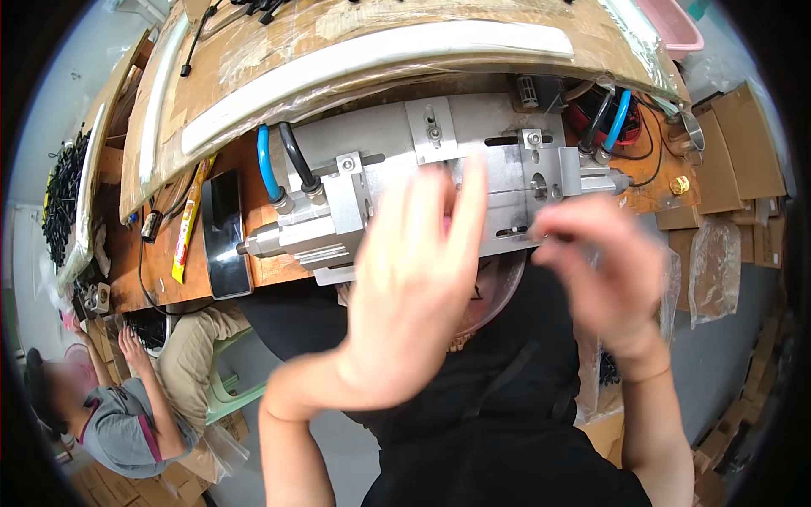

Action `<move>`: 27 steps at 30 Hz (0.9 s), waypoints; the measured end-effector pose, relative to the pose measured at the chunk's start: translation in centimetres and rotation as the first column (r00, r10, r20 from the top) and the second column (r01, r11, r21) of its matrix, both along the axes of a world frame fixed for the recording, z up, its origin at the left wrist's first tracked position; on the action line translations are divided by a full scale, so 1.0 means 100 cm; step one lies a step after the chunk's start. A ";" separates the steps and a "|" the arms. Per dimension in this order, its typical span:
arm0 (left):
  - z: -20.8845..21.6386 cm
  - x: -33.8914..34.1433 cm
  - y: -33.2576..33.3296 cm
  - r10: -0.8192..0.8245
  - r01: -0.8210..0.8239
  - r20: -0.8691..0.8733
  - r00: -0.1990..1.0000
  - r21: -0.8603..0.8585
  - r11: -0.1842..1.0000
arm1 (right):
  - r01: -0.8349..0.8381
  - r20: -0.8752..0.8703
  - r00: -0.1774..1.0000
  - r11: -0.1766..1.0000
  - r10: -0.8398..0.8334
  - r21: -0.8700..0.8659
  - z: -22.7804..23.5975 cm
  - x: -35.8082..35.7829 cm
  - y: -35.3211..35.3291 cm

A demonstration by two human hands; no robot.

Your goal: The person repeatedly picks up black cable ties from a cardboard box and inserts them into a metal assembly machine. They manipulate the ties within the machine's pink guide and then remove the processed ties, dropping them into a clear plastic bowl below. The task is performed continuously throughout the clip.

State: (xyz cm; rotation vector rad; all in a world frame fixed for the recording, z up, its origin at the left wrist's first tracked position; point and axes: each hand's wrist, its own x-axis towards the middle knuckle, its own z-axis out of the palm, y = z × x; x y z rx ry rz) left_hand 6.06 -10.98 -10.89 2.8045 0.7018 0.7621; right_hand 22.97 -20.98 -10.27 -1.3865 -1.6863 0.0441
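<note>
My left hand (414, 287) is raised over the middle of a grey metal fixture (498, 182), fingers stretched and apart, seen from the back. It hides part of the fixture, and a small pink spot shows between its fingers. My right hand (604, 266) hovers by the fixture's right front edge, its fingers bent toward the thumb and smeared by motion. Whether it holds anything, I cannot make out. Pneumatic cylinders sit at both ends of the fixture, with blue hoses (267, 160) and black hoses (297, 156) plugged in. Partly behind my left hand, a see-through round container (500, 291) rests at my lap.
A cardboard-covered shelf (355, 80) overhangs the bench. Left of the fixture lie a black phone (225, 237) and a yellow packet (187, 228). A small gold-coloured roll (680, 185) lies at right. Another person (135, 422) sits at left; cardboard boxes (735, 144) stand at right.
</note>
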 end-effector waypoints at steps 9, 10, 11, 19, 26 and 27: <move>0.070 0.126 0.161 -0.062 0.061 0.031 0.998 0.020 0.998 | 0.074 0.045 0.997 0.993 -0.070 -0.095 -0.073 -0.056 -0.007; 0.075 0.128 0.157 -0.081 0.084 0.027 0.996 -0.155 0.984 | 0.088 0.069 0.994 0.990 -0.080 -0.111 -0.074 -0.054 -0.005; 0.076 0.128 0.154 -0.093 0.096 0.031 0.995 -0.154 0.983 | 0.091 0.083 0.993 0.991 -0.083 -0.100 -0.074 -0.052 -0.003; 0.048 0.021 0.057 -0.036 0.019 0.223 0.974 0.076 0.997 | 0.136 0.322 0.936 0.990 -0.144 0.045 -0.008 0.012 0.027; -0.032 -0.019 -0.046 0.050 -0.052 -0.057 0.997 -0.026 0.998 | 0.539 0.673 0.612 0.842 -0.415 0.029 0.076 0.142 0.117; -0.041 -0.018 -0.049 0.054 -0.056 -0.081 0.995 -0.021 0.998 | 0.528 0.669 0.654 0.847 -0.354 -0.067 0.080 0.155 0.129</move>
